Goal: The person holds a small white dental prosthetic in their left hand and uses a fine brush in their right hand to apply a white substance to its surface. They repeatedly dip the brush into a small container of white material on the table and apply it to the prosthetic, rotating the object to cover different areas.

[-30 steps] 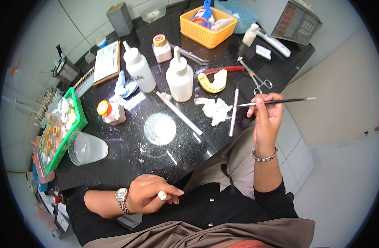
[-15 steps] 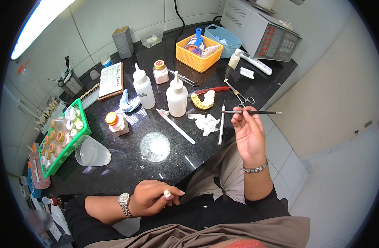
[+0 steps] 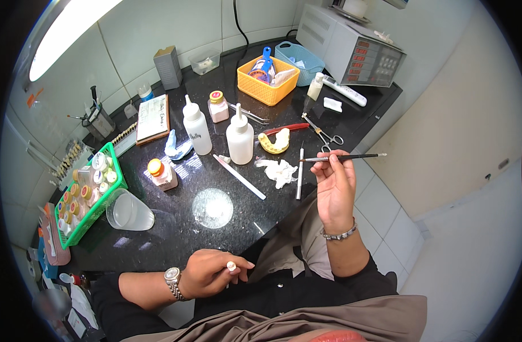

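Brush (image 3: 361, 155) shifted away from tissue (image 3: 280, 172), right hand (image 3: 335, 191) loosely curled, pinching it

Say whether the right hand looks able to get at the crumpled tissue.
Probably yes: the tissue lies just left of the right hand, with a slim white tool flat on the counter between them. The hand holds a brush, though.

Tiny white piece (image 3: 231, 266) indistinct, lamp (image 3: 73, 37) cropped above

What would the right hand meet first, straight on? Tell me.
The right hand, past the brush it holds, would likely meet the scissor-handled clamp; depth is unclear, it might pass above.
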`<state>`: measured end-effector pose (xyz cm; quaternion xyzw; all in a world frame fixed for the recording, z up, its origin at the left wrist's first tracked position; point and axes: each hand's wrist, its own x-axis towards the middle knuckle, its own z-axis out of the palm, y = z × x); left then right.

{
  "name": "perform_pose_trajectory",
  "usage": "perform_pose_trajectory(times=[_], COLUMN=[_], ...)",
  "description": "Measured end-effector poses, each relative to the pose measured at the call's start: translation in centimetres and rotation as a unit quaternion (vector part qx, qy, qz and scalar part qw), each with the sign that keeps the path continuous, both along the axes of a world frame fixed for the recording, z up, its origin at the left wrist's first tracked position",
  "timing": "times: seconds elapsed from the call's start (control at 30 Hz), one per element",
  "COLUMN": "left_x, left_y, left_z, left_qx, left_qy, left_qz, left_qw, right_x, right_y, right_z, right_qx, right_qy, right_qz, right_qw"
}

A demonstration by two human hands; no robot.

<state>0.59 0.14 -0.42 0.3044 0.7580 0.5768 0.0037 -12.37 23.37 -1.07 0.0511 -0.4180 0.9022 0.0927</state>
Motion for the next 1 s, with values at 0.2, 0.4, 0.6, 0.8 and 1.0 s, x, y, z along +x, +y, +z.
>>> perform_pose_trajectory(times=[0.2, 0.4, 0.6, 0.8, 1.0], left_x=[-0.1, -0.2, -0.6, -0.3, -0.2], left_y=[0.1, 0.1, -0.1, -0.5, -0.3], left_z=[0.3, -0.2, -0.1, -0.8, -1.0], left_qx=[-0.006, 0.011, 0.01, 0.042, 0.05], left_qy=[-0.008, -0.003, 0.031, 0.04, 0.062], left_qz=[0.004, -0.001, -0.029, -0.044, -0.02], left_qw=[1.0, 1.0, 0.999, 0.997, 0.997], right_x=[0.0, -0.1, 0.5, 2.8, 3.2], right_y=[0.5, 0.3, -1.0, -4.5, -8.8], right_z=[-0.2, -0.2, -0.5, -0.4, -2.5], right_qx=[-0.002, -0.005, -0.02, 0.069, 0.188], right_qy=[0.007, 0.011, -0.005, -0.024, 0.034], right_qz=[-0.017, -0.014, 0.041, 0.186, 0.268], right_qw=[1.0, 1.0, 0.999, 0.98, 0.944])
